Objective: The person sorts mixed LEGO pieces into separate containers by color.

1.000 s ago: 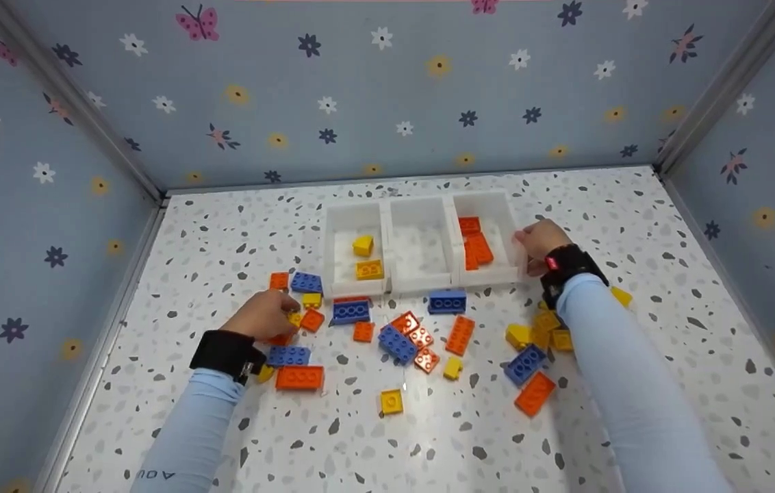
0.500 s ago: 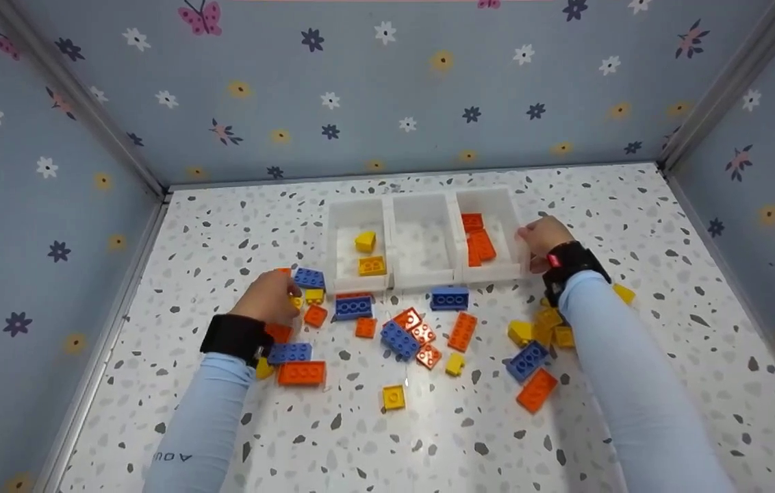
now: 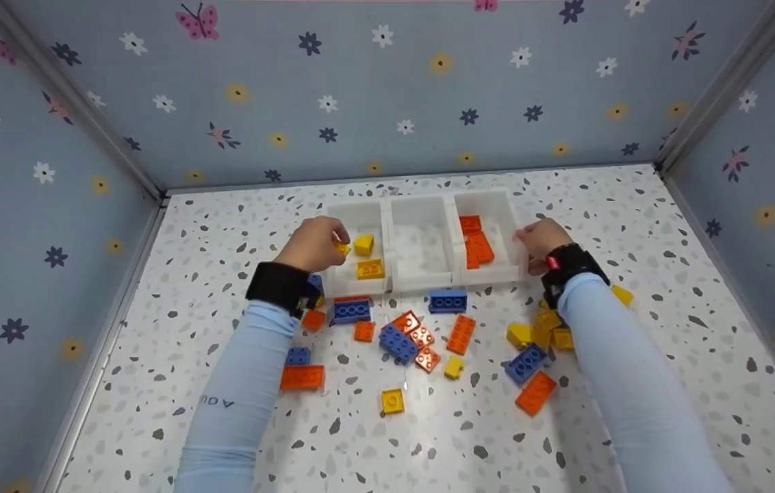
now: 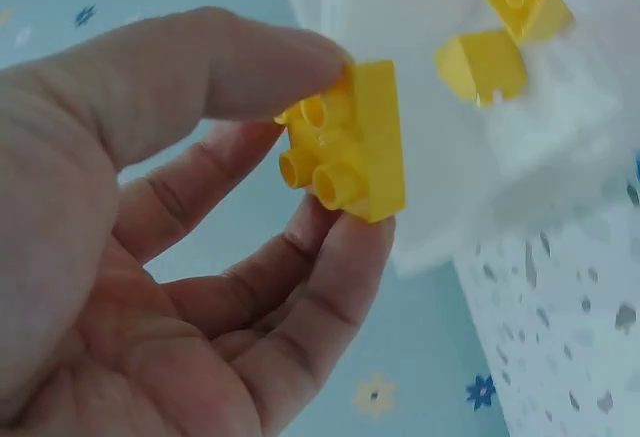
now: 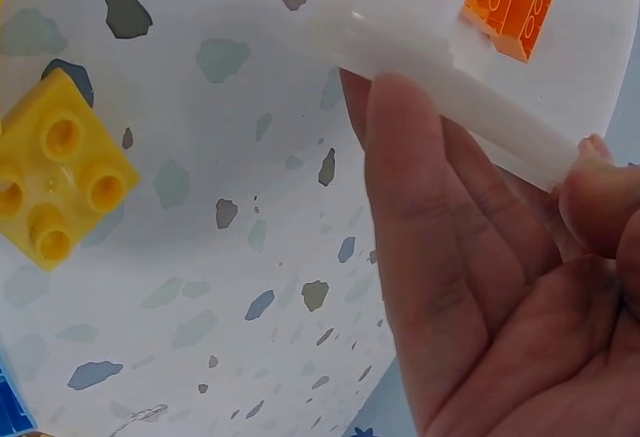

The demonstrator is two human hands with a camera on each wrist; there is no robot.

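My left hand (image 3: 315, 244) is over the left edge of the white three-compartment tray (image 3: 420, 279). Between its thumb and fingers it pinches a yellow toy brick (image 4: 375, 142), studs toward the palm. Below, in the left compartment, lie two yellow bricks; one is a wedge-like yellow brick (image 3: 363, 244), the other a yellow brick with open underside (image 3: 370, 269). My right hand (image 3: 543, 241) grips the tray's right wall (image 5: 450, 97), thumb at the rim and fingers against the outside. Orange bricks (image 3: 481, 247) rest in the right compartment, and the middle one holds nothing.
Loose bricks are scattered in front of the tray: a blue brick (image 3: 398, 342), an orange brick (image 3: 461, 333), a small yellow brick (image 3: 393, 401) and several others. Yellow bricks (image 3: 545, 329) cluster beside the right forearm. A flowered panel (image 3: 387, 89) stands behind the speckled tabletop (image 3: 456, 438).
My left hand has moved from the bricks at the left, up and rightward to the tray's left compartment, carrying a yellow brick. The right hand stays at the tray's right wall.
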